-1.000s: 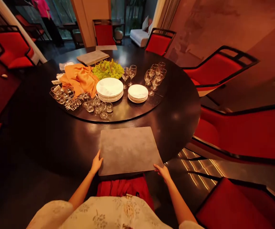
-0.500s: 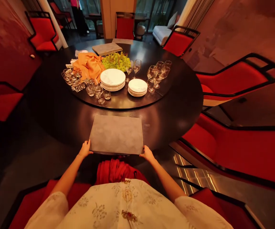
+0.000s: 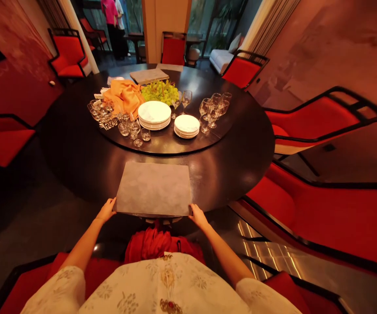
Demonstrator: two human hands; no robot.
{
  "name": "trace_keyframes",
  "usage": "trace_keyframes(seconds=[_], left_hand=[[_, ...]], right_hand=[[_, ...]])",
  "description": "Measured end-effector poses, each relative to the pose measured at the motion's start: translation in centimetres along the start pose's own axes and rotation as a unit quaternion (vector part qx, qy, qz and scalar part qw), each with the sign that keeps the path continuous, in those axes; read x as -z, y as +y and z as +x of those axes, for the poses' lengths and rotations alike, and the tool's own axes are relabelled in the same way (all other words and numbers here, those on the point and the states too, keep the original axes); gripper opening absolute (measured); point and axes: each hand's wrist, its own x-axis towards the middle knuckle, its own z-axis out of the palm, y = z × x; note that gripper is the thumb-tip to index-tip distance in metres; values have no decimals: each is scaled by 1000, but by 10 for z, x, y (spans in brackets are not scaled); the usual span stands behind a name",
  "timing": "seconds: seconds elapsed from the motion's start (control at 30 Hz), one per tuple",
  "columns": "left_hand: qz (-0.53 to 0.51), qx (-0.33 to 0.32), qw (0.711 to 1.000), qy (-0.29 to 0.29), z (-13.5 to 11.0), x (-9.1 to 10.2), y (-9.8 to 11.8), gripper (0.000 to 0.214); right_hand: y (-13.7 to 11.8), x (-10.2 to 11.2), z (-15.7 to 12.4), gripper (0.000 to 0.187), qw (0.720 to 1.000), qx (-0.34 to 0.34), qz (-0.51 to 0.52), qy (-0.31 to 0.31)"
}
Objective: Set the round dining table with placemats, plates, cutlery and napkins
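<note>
A soft, suede-grained grey mat (image 3: 153, 189) lies square at the near edge of the round, glossy black table (image 3: 234, 174). The left hand (image 3: 106, 210) and right hand (image 3: 197, 216) sit wide apart at its corners, fingers against it — whether they pinch it, I cannot tell. White plates (image 3: 154, 112) remain stacked and stemmed wine glasses (image 3: 210, 109) stand clustered on the central turntable (image 3: 162, 152) — a second mat (image 3: 149, 76) lies across the table.

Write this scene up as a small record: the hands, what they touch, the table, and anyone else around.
Left hand: touching the left edge of the grey mat
Right hand: touching the mat's near right corner
Mat position: near edge of the round dark table
Turntable: white plates, wine glasses, orange napkin, yellow-green flowers
Others: two people standing far off
</note>
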Motion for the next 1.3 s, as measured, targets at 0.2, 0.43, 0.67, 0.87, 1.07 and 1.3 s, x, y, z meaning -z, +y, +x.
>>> trace_keyframes(seconds=[0.2,0.43,0.67,0.87,1.07,1.3], left_hand=[[-14,-8,1000,-18,2,0,-3,74],[-29,3,999,-29,6,6,-5,78],[-48,-29,998,-24,10,5,-20,74],[-94,-55,994,-19,11,2,-33,70],[-123,-80,989,-15,13,3,-41,67],[-152,-98,983,-7,18,-4,-53,67]], right_hand=[[11,7,6,46,998,52,5,-38],[4,16,8,44,995,82,-9,-61],[3,17,14,45,991,96,-30,-86],[7,14,17,47,991,101,-1,-88],[4,11,20,47,993,77,16,-87],[-5,11,20,48,995,63,11,-76]])
